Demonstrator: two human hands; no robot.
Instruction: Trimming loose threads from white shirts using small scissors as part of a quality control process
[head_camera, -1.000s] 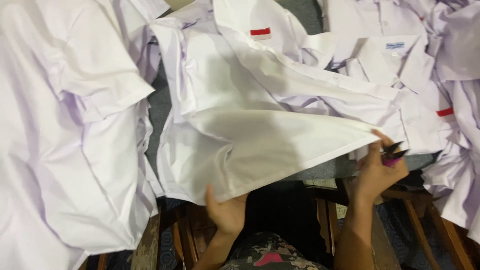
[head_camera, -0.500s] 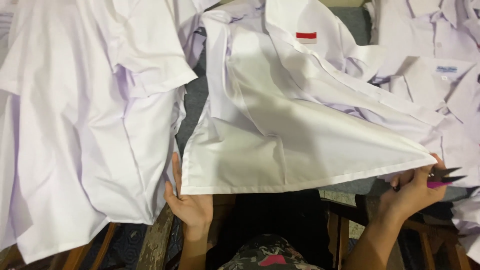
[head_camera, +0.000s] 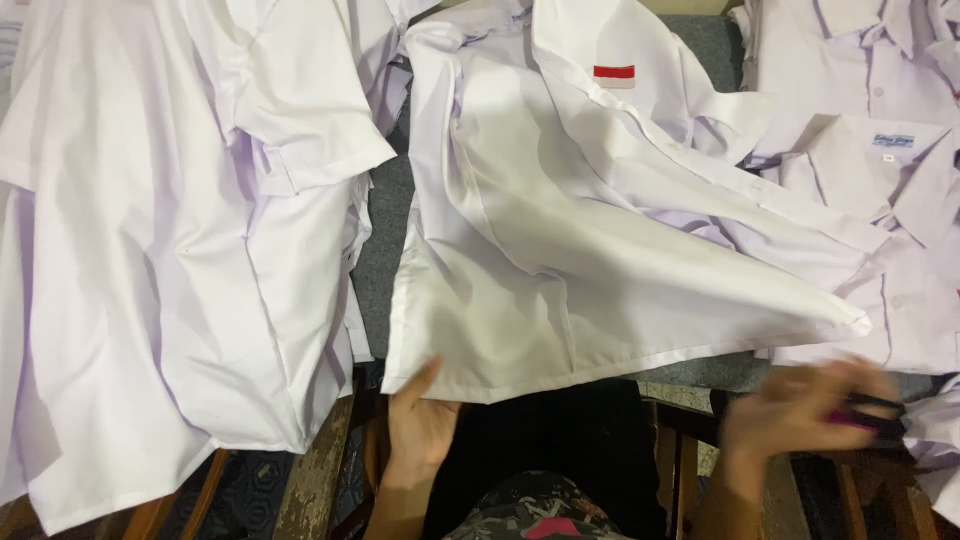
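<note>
Right now the left hand (head_camera: 420, 425) sits at the near hem of the middle white shirt (head_camera: 560, 270), its grip closed lightly on the lower left corner of the cloth, thumb up against the edge. That shirt lies spread on the grey tabletop (head_camera: 375, 270), a small red-and-white patch (head_camera: 614, 76) on its chest, and its hem is drawn out to a point at the right. The right hand (head_camera: 800, 415) is blurred, just below that point and apart from the cloth; it carries a small dark tool with a pink part (head_camera: 868, 412), perhaps snips, though I cannot tell how tightly its grip is closed on it. As for progress, the shirt looks laid out and held by only one corner, so whatever is being done along the hem seems to be in the middle rather than finished. Another white shirt (head_camera: 170, 250) hangs over the tabletop's left edge, and more shirts (head_camera: 880, 150) lie piled at the right.
</note>
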